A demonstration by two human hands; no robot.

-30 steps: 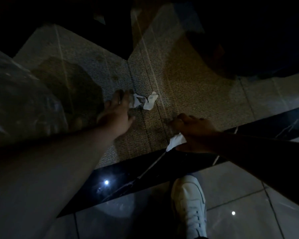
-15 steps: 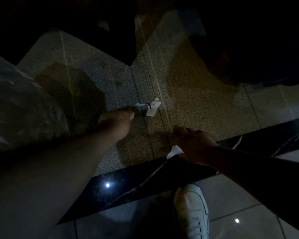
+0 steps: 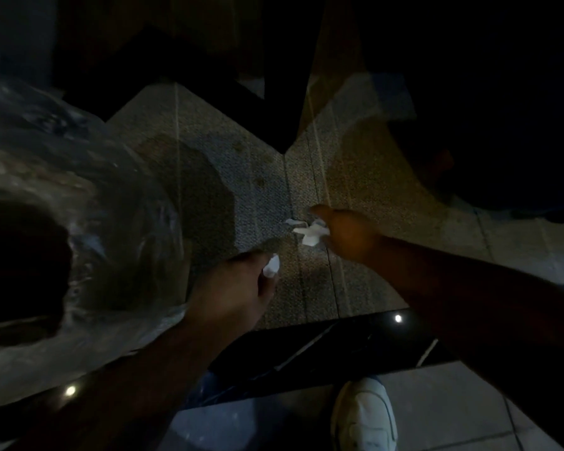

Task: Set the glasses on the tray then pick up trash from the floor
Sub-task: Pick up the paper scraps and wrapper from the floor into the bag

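Note:
The scene is dark. My left hand (image 3: 238, 288) is closed on a small white paper scrap (image 3: 272, 266), held just above the speckled carpet (image 3: 355, 177). My right hand (image 3: 349, 236) reaches further out, thumb raised. Its fingers are curled on a crumpled white paper (image 3: 310, 235) at the carpet seam. A small torn bit (image 3: 290, 221) lies just left of that paper. No glasses or tray are in view.
A large clear plastic bag (image 3: 88, 203) billows at the left, beside my left forearm. A black glossy floor strip (image 3: 306, 349) borders the carpet, with grey tiles and my white shoe (image 3: 363, 418) below. Dark furniture stands at the top and right.
My left hand closed on a piece of the paper and pulled back toward me. My right hand moved up and left from the carpet edge to the remaining crumpled paper.

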